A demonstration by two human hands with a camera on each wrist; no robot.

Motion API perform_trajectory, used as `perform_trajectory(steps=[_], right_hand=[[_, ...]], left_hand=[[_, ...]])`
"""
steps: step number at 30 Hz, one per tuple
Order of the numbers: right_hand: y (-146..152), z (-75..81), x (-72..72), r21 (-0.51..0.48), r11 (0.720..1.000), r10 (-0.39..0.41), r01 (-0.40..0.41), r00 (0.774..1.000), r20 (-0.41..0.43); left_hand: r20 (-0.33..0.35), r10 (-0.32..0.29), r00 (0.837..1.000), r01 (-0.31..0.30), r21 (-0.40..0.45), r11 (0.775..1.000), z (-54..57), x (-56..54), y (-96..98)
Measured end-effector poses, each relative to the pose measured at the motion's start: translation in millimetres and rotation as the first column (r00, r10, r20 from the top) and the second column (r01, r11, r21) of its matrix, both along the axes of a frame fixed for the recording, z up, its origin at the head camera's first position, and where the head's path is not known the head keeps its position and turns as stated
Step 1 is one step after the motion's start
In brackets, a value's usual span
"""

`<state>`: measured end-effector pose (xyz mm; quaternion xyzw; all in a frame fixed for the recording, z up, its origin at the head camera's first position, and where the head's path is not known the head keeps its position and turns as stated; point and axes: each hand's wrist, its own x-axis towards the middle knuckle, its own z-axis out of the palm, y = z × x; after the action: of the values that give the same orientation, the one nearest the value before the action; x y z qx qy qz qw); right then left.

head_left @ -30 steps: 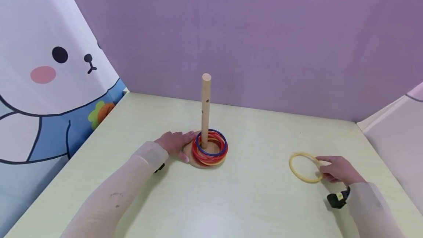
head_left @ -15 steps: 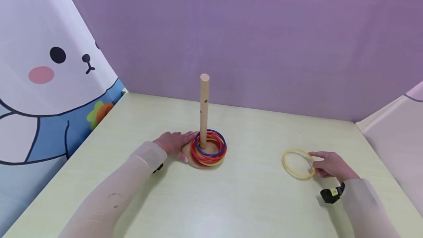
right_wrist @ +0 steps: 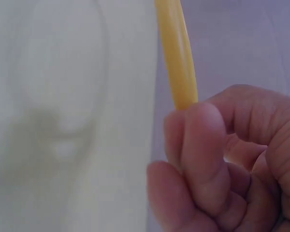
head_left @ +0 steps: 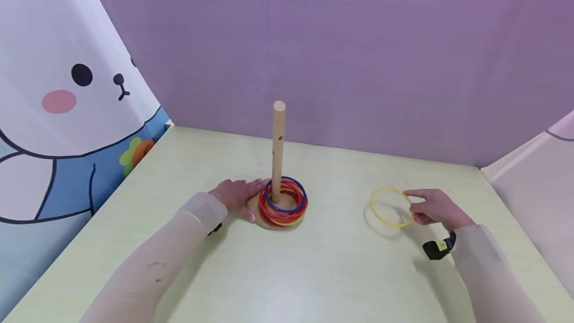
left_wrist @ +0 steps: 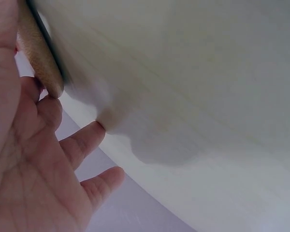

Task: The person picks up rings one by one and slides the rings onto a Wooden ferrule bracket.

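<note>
A wooden peg [head_left: 278, 153] stands upright on a round wooden base [head_left: 255, 211]. Stacked loosely around its foot are several red rings [head_left: 301, 208], a blue ring [head_left: 306, 194] and some yellow beneath. My left hand [head_left: 235, 196] rests against the left side of the base, fingers spread; in the left wrist view its fingertips touch or lie near the base's edge [left_wrist: 38, 53]. On the right, my right hand [head_left: 437, 208] pinches a yellow ring [head_left: 380, 218] by its right side between thumb and fingers. The ring is raised, its shadow apart from it on the table.
The pale table [head_left: 332, 273] runs back to a purple cloth [head_left: 358, 64]. A cloth with a cartoon animal [head_left: 58, 123] hangs on the left, and a pale cloth [head_left: 538, 188] on the right. A black wrist camera [head_left: 435, 249] sits under the right wrist.
My right hand has moved left and away from me, lifting the yellow ring off the table. My left hand, the peg and the stacked rings have stayed in place.
</note>
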<state>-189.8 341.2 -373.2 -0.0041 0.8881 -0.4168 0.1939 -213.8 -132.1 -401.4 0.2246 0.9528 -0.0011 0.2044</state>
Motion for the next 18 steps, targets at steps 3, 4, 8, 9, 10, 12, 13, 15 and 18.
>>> perform_trajectory(steps=[3,4,8,9,10,12,13,15,18], right_hand=[[-9,8.5,-4.8,0.014,1.000,0.021,-0.021,1.000,-0.013],[-13,11.0,-6.2,0.018,0.999,0.027,-0.027,1.000,-0.013],[-26,19.1,-8.5,0.020,0.998,0.060,-0.060,0.998,-0.009],[-30,20.9,-8.7,0.022,0.997,0.071,-0.071,0.997,-0.009],[-33,22.4,-9.0,0.022,0.996,0.082,-0.082,0.997,-0.010],[-40,25.5,-9.6,0.019,0.995,0.101,-0.101,0.995,-0.011],[-43,27.0,-10.1,0.021,0.994,0.108,-0.108,0.994,-0.009],[-50,29.8,-10.7,0.020,0.992,0.124,-0.123,0.992,-0.005],[-62,33.1,-9.8,0.007,0.990,0.138,-0.138,0.990,0.009]], left_hand=[[0.006,0.006,1.000,-0.006,-0.008,1.000,0.1,0.3,-0.2],[0.007,0.009,1.000,-0.008,-0.012,1.000,0.1,0.4,-0.1],[0.007,0.009,1.000,-0.009,-0.010,1.000,0.4,0.5,0.4],[0.007,0.009,1.000,-0.009,-0.010,1.000,0.6,0.5,0.5],[0.007,0.011,1.000,-0.011,-0.010,1.000,0.8,0.5,0.5],[0.006,0.013,1.000,-0.013,-0.009,1.000,1.5,0.6,0.2],[0.007,0.015,1.000,-0.015,-0.009,1.000,1.5,0.5,0.0],[0.006,0.015,1.000,-0.015,-0.009,1.000,1.5,0.7,-0.4],[0.001,0.005,1.000,-0.005,-0.012,1.000,2.0,1.1,-0.5]])
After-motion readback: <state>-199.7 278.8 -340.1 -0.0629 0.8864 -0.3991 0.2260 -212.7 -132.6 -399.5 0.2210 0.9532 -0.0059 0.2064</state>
